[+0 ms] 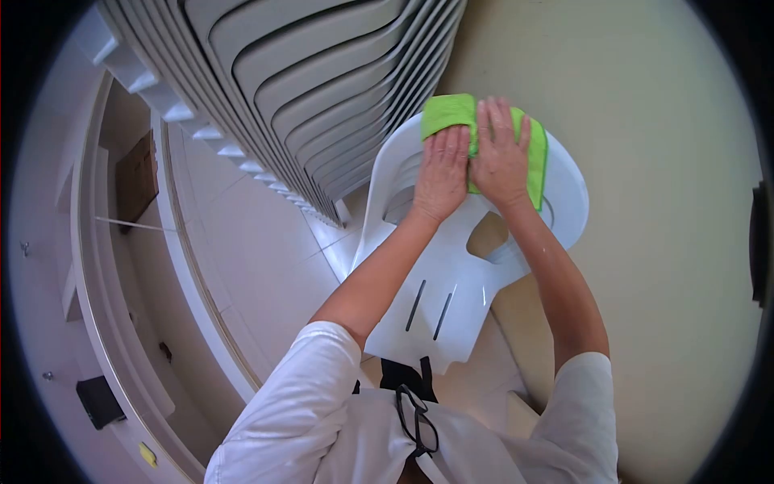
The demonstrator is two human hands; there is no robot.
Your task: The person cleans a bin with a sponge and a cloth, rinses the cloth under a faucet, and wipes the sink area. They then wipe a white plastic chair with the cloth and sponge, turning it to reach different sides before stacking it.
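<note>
Green cloth (537, 165), soft, light, pliable: spread over the far rim of the white plastic chair (459, 310), likely light, stiff, slick; best held by the rim. Left hand (441, 181): fingers extended, together. Right hand (501, 169): fingers extended, slightly parted. Both on cloth; any pinch indiscernible.

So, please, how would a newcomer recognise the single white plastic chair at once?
Find the tall stack of pale grey plastic chairs. Between it and the plain beige wall is a glossy white plastic chair. Unlike the stacked ones, it is single, with a bright green cloth under the left hand and right hand.
</note>
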